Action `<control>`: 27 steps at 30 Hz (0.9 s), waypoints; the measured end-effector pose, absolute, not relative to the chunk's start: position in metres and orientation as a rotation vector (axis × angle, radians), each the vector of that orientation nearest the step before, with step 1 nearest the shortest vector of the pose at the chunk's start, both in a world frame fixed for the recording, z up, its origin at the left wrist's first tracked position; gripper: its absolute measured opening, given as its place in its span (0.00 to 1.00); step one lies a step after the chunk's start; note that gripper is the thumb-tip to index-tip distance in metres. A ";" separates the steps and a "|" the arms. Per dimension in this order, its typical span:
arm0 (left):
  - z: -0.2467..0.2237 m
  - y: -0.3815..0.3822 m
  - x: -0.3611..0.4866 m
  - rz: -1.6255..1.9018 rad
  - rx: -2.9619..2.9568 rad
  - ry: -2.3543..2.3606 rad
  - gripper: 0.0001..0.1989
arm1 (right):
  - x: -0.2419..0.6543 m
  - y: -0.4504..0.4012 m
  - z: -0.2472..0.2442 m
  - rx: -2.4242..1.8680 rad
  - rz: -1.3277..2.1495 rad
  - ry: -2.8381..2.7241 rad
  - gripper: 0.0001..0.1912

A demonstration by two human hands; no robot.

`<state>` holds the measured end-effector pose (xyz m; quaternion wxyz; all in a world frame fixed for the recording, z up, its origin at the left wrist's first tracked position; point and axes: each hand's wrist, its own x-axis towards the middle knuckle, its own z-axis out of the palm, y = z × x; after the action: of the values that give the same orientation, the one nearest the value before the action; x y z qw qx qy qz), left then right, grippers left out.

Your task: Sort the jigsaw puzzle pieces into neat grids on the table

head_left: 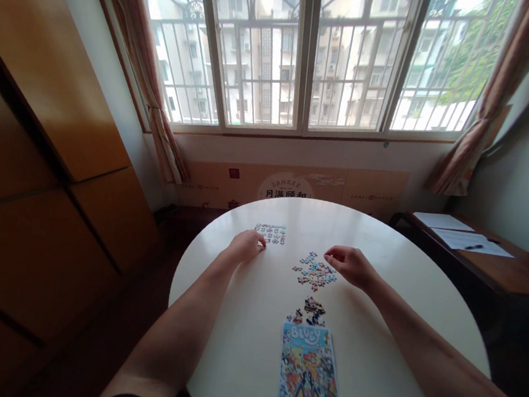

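Observation:
My left hand (248, 246) is at the near left corner of a partly assembled puzzle section (275, 234), its fingers curled together near a small piece at the fingertips. My right hand (347, 262) hovers just right of a spread of loose puzzle pieces (314, 273), thumb and fingers pinched; whatever they hold is too small to make out. A smaller heap of darker pieces (313, 310) lies nearer to me. Below it, the blue Bluey puzzle picture (311, 379) lies flat.
The round white table (238, 342) holds all of these. A wooden side table (514, 271) with papers (472, 241) and a dark pen-like object stands at the right. Behind are barred windows, curtains and a printed cardboard panel (375, 192); wooden cabinets (17, 228) fill the left.

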<state>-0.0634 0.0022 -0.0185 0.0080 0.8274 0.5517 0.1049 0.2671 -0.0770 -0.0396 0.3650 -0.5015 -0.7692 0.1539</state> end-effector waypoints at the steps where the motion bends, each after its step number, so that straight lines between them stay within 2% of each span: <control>1: -0.018 0.002 -0.064 0.367 2.580 1.734 0.11 | 0.267 -0.077 -0.039 -1.289 0.398 -1.979 0.15; 8: -0.001 -0.001 -0.072 0.746 2.482 1.926 0.12 | 0.266 -0.079 -0.037 -1.293 0.403 -1.980 0.14; 16: -0.013 -0.003 -0.062 0.469 2.560 1.795 0.11 | 0.264 -0.080 -0.035 -1.300 0.408 -2.007 0.15; 27: -0.020 0.002 -0.063 0.362 2.567 1.745 0.10 | 0.265 -0.079 -0.037 -1.290 0.392 -2.009 0.15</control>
<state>-0.0628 0.0015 -0.0199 0.0083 0.8215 0.5583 0.1159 0.2646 -0.0791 -0.0372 0.3531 -0.4988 -0.7769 0.1517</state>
